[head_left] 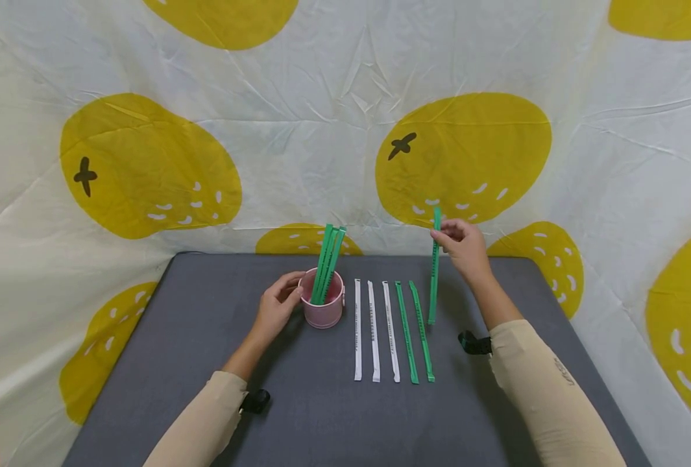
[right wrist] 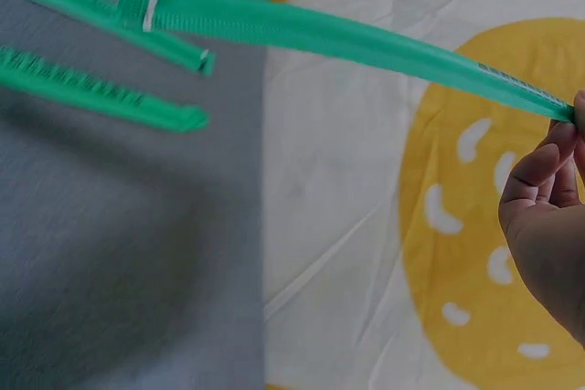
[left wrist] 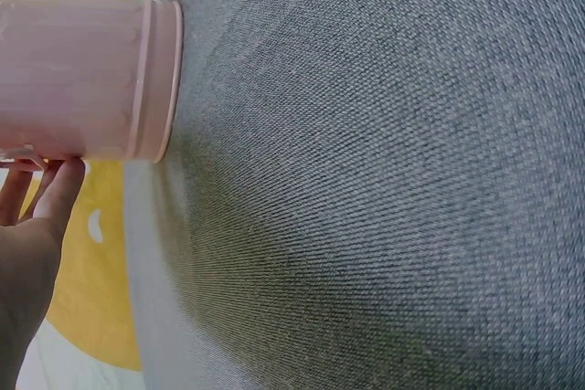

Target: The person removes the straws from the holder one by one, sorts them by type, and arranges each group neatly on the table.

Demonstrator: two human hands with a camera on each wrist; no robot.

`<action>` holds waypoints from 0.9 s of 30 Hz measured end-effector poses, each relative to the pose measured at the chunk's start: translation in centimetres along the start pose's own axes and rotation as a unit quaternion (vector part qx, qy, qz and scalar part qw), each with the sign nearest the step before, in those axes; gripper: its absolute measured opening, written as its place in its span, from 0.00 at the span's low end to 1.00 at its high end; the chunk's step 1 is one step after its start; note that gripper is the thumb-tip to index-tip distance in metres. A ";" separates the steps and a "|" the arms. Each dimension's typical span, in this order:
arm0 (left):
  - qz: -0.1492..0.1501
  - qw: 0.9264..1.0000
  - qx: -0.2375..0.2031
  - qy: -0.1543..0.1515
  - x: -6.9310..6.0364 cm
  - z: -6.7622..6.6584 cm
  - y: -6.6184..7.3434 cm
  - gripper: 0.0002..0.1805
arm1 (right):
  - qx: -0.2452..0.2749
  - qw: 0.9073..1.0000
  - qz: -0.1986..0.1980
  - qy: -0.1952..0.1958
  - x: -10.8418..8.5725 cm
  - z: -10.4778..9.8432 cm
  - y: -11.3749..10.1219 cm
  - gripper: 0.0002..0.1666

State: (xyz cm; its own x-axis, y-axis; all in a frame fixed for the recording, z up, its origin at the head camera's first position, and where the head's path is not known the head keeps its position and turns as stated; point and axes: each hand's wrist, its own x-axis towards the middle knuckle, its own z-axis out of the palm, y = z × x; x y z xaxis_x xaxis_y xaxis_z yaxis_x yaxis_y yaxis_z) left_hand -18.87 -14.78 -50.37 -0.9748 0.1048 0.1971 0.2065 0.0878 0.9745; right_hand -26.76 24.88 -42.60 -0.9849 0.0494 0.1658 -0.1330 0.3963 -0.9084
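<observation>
A small pink bucket [head_left: 324, 316] stands upright on the table, with several green-wrapped straws [head_left: 329, 263] leaning in it. My left hand [head_left: 278, 301] holds the bucket at its left side, fingers near the rim. In the left wrist view, the fingertips [left wrist: 64, 180] meet the bucket's wall [left wrist: 78, 79] beside a small handle lug. Between thumb and fingers, my right hand [head_left: 460, 246] pinches another green-wrapped straw [head_left: 435, 279] near its upper end. That straw hangs almost upright, and the right wrist view shows it slightly bowed, its free end [right wrist: 137, 6] over the table.
Right of the bucket lie three white-wrapped straws [head_left: 373, 331] and two green-wrapped straws [head_left: 406, 332], roughly side by side. The grey table [head_left: 193, 337] ends at a cloth backdrop [head_left: 322, 149] with yellow fruit prints. Black straps [head_left: 473, 342] circle both wrists.
</observation>
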 end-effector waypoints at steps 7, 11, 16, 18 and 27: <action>-0.008 1.000 0.003 0.004 0.0 0.1 0.0 0.20 | -0.022 1.000 0.015 -0.004 -0.6 -0.6 2.4 0.26; -0.009 1.000 0.010 0.008 0.0 0.1 0.0 0.20 | -0.061 0.998 0.031 -0.018 -1.0 -0.8 3.8 0.23; 0.003 1.000 0.016 0.011 0.0 0.1 0.0 0.20 | -0.107 0.992 0.052 -0.040 -1.4 -0.6 5.8 0.24; 0.009 1.000 0.015 0.009 0.0 0.1 0.0 0.20 | -0.119 0.990 0.053 -0.048 -1.6 -0.5 6.7 0.26; 0.004 1.000 -0.008 -0.002 0.0 0.2 -0.2 0.20 | -0.134 0.981 0.091 -0.102 -3.0 0.0 9.6 0.25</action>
State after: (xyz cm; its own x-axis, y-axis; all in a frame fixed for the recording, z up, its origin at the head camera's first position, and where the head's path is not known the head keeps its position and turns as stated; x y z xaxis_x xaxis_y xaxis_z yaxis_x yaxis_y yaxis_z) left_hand -18.87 -14.62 -50.57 -0.9728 0.1090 0.2044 0.2127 0.0717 0.9745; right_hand -25.08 28.54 -51.86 -0.9950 -0.0309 -0.0954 0.0551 0.6265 -0.7775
